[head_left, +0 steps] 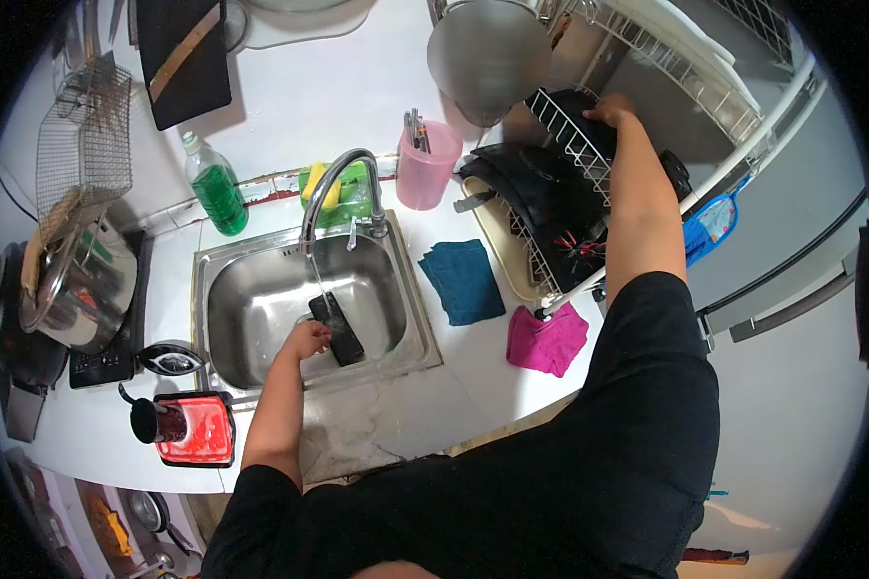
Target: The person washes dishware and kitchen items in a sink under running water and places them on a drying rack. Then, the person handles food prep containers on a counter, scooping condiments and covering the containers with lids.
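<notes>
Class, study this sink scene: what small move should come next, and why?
Probably tilt the black oblong thing under the tap with the left hand, which is at its edge; a thin stream seems to fall near its far end, while the right hand is off at the dish rack.

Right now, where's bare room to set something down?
Bare counter lies between the sink and magenta cloth, nearside of the blue cloth. It's crowded in the dish rack, at the right hand, and behind the sink: green bottle, sponge, pink cup.

A black oblong piece [338,333] slants in the sink [246,314].
</notes>
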The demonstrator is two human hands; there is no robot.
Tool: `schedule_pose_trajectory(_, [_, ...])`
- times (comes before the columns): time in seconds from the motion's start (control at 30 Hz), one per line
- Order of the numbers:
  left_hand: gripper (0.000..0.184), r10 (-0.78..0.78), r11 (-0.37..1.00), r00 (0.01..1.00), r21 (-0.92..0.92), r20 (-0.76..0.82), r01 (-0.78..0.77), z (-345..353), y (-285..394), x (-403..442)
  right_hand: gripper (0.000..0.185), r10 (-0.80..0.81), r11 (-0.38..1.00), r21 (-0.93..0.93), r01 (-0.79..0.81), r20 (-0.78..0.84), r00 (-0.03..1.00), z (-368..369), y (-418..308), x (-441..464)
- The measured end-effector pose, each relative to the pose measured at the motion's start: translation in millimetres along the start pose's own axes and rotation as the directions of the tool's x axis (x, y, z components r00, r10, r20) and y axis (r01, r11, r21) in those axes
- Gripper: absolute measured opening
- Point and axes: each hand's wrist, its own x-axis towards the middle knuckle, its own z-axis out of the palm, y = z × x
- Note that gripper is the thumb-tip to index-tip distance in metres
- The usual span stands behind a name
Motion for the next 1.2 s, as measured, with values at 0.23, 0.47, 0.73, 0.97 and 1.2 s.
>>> schedule_pose_trajectory(0.23, [0.008, -0.005, 0.999, 1.0, -0.032, 0.001, 0.005, 1, -2, -4, 0.068, 0.126, 0.992, -0.066, -0.108, 0.405, 0.906, -4, -20, -21])
schedule_pose_trajectory(0.47, [0.01, 0.038, 0.998, 0.999, -0.06, 0.027, -0.036, 1, -10, 1, 0.064, 0.059, 0.977, -0.214, -0.014, 0.206, 0.977, -17, -29, -76])
schedule_pose_trajectory(0.73, [0.013, -0.008, 1.0, 1.0, 0.015, 0.021, 0.008, 2, -13, 5, 0.049, 0.271, 0.792, 0.576, -0.201, -0.037, 0.962, -43, -20, -81])
schedule_pose_trajectory(0.97, [0.013, 0.002, 0.999, 1.0, 0.052, 0.028, -0.003, 1, -5, 0, 0.066, -0.094, 0.696, 0.705, -0.136, 0.277, 0.956, -28, -37, -68])
schedule_pose_trajectory(1.2, [0.011, -0.007, 1.0, 1.0, -0.007, 0.016, 0.007, 1, -10, 1, 0.067, 0.076, 0.829, 0.494, -0.261, 0.363, 0.929, -23, -60, -93])
